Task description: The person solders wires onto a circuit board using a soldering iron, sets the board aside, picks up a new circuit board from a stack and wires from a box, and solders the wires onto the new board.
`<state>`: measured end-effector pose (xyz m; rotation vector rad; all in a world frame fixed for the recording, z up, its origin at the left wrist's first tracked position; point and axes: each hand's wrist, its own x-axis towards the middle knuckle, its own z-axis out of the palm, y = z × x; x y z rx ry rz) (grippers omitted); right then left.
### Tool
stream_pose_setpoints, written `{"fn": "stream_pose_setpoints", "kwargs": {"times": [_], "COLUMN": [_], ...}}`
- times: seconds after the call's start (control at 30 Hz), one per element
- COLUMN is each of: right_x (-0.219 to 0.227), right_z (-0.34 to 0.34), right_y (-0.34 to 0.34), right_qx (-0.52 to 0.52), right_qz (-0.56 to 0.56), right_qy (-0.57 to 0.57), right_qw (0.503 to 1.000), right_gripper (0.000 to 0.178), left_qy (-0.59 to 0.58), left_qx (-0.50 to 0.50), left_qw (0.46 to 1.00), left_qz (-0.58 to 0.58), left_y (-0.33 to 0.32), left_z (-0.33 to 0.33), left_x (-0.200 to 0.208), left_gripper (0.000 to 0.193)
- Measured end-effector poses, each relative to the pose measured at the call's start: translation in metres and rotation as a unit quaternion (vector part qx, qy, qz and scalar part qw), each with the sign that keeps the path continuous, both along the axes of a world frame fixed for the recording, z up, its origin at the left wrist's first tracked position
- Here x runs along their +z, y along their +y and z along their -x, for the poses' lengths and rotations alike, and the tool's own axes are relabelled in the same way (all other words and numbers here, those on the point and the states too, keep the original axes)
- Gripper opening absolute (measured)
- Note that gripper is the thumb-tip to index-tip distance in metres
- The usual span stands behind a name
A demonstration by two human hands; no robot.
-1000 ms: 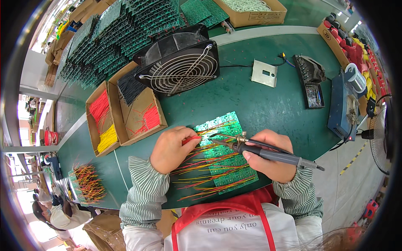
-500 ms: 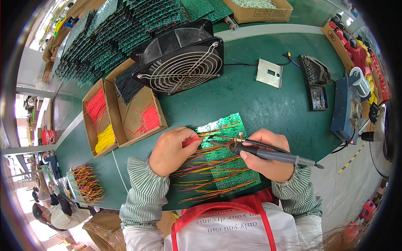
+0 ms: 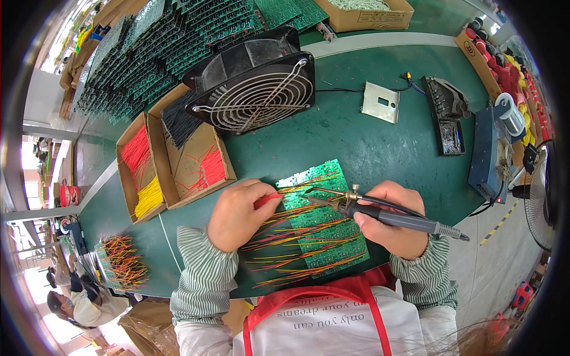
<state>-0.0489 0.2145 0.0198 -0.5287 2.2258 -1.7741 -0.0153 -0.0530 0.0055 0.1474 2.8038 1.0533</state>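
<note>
A green circuit board [image 3: 325,229] lies in front of me, with rows of red, yellow and dark wires [image 3: 279,243] running out past its left side. My left hand [image 3: 234,216] is closed in a pinch on red wires [image 3: 268,200] at the board's upper left edge. In my right hand [image 3: 395,237] is a grey soldering iron [image 3: 392,217] with a thin metal feed tube fixed along it. Its tip points left over the board's upper part, a little to the right of my left fingers. Whether the tip touches the board I cannot tell.
A black fan [image 3: 255,89] stands beyond cardboard trays [image 3: 193,199] of red, yellow and black wires. Stacked circuit boards [image 3: 172,53] fill the far left. To the right are a metal plate [image 3: 380,102], an iron stand [image 3: 442,115] and a blue soldering station [image 3: 490,154]. A wired board [image 3: 122,261] lies left.
My right hand and the soldering iron have shifted right, drawing the tip away from my left fingers. My left hand has moved slightly left, still pinching the red wires.
</note>
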Motion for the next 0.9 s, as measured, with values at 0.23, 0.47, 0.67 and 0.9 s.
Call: {"fn": "stream_pose_setpoints", "kwargs": {"times": [0.23,0.47,0.67,0.9], "right_x": [-0.003,-0.006,-0.009,-0.005], "right_z": [-0.001,0.001,0.002,0.002], "right_y": [0.011,0.007,0.006,0.012], "right_qx": [-0.02,-0.016,-0.018,-0.034], "right_qz": [0.004,0.016,0.017,0.02], "right_qy": [-0.008,-0.027,-0.021,-0.022], "right_qw": [1.0,0.999,0.999,0.999], "right_gripper": [0.016,0.016,0.017,0.017], "left_qy": [0.078,0.031,0.031,0.022], "left_qx": [-0.026,-0.029,-0.038,-0.039], "left_qw": [0.997,0.999,0.998,0.998], "left_qz": [0.004,0.017,0.027,0.033], "left_y": [0.028,0.029,0.03,0.029], "left_z": [0.003,0.011,0.014,0.014], "left_x": [0.013,0.0,-0.002,0.001], "left_gripper": [0.009,0.009,0.01,0.01]}}
